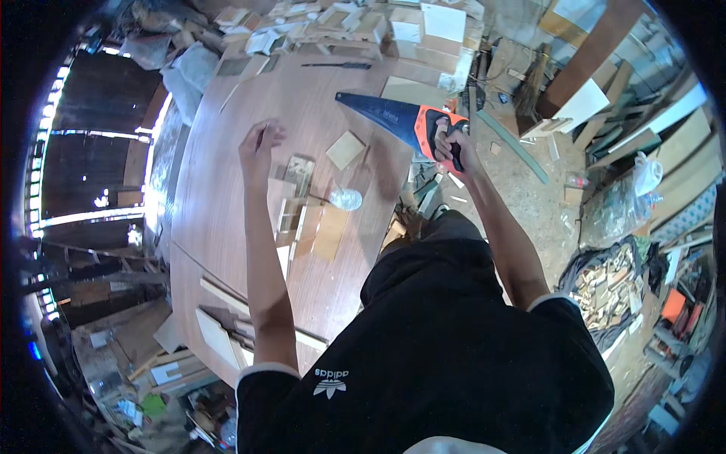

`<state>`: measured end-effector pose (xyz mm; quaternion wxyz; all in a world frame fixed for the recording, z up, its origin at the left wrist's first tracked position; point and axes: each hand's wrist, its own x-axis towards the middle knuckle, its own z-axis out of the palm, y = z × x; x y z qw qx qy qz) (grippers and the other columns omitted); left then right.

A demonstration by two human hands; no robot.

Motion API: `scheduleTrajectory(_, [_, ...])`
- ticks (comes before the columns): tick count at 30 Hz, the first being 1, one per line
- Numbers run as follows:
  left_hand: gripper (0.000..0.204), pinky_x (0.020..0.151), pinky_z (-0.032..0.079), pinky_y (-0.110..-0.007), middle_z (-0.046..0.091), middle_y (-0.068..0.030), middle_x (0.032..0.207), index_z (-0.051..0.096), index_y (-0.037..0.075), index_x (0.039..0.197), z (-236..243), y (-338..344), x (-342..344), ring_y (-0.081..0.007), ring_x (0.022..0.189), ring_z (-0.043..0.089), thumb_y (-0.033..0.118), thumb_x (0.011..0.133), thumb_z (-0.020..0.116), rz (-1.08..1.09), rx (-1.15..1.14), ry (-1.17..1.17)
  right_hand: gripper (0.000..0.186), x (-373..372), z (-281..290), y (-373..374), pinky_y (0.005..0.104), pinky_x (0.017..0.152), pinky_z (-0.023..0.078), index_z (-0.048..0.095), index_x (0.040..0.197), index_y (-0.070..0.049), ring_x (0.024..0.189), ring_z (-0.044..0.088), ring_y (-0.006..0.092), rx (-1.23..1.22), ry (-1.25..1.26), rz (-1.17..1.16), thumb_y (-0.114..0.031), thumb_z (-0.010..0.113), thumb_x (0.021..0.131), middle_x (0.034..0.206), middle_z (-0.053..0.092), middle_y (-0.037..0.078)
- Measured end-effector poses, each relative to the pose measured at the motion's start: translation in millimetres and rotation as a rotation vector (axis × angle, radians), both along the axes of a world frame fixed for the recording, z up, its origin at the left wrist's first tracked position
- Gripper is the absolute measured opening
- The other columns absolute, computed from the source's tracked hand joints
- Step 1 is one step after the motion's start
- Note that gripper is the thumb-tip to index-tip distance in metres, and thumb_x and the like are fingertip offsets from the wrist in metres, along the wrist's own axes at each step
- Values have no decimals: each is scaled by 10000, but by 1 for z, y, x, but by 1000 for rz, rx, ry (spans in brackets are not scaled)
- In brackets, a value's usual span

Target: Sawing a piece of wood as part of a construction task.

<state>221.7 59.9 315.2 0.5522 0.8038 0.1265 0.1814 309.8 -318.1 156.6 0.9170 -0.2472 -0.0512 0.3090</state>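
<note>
My right hand (456,147) grips the black-and-orange handle of a handsaw (382,112), its blade pointing left above the right part of a wood-grain table (215,189). My left hand (262,138) is over the table, fingers loosely bent and apart, holding nothing. Beneath and between my hands are a small square board (344,150), a clear round plastic item (345,198) and several wooden pieces (327,234). A long dark narrow tool (336,66) lies toward the table's far end.
Stacked offcuts (420,38) crowd the far end. Long strips (223,295) lie at the near left. Leaning boards (578,76), a plastic bag (609,212) and a sack of scraps (605,287) line the right, beside the littered floor (522,197).
</note>
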Motion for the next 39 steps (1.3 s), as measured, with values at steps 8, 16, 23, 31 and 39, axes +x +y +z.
scheduleTrajectory(8, [259, 747, 516, -284, 664, -92, 953, 623, -19, 1069, -44, -25, -169, -156, 835, 642, 185, 958, 509, 281, -133, 94, 50, -13, -86, 80, 303, 712, 488, 561, 841, -62, 746, 594, 170, -277, 240, -109, -23, 579, 815, 795, 592, 41])
scheduleTrajectory(16, [101, 735, 534, -269, 677, -86, 868, 629, -6, 946, -116, -131, -134, -136, 785, 647, 82, 898, 639, 104, -243, 374, 122, -37, -141, 80, 299, 623, 494, 615, 962, -16, 725, 630, 161, -1111, 159, 149, -84, 602, 862, 851, 646, 67])
scheduleTrajectory(23, [211, 762, 494, -347, 653, -116, 889, 618, -9, 993, -171, -210, 35, -226, 853, 632, 130, 838, 654, -119, 35, 383, 222, -8, -157, -38, 400, 806, 496, 562, 1067, -37, 913, 628, 248, -826, 408, 297, -182, 522, 904, 981, 637, 122])
scheduleTrajectory(31, [795, 1149, 150, -454, 165, -144, 1550, 238, 120, 1477, -264, -213, 156, -346, 1437, 117, 240, 824, 675, -178, 472, 490, 432, 70, -133, -82, 442, 914, 462, 468, 1273, -67, 1055, 571, 245, -658, 443, 300, -225, 625, 902, 1125, 578, 96])
scheduleTrajectory(39, [910, 1151, 58, -525, 27, -138, 1581, 109, 140, 1517, -281, -213, 160, -377, 1448, 19, 237, 812, 677, -229, 541, 569, 393, 76, -164, -70, 392, 907, 535, 534, 1192, 54, 1025, 623, 258, -730, 333, 375, -29, 680, 837, 1149, 609, 138])
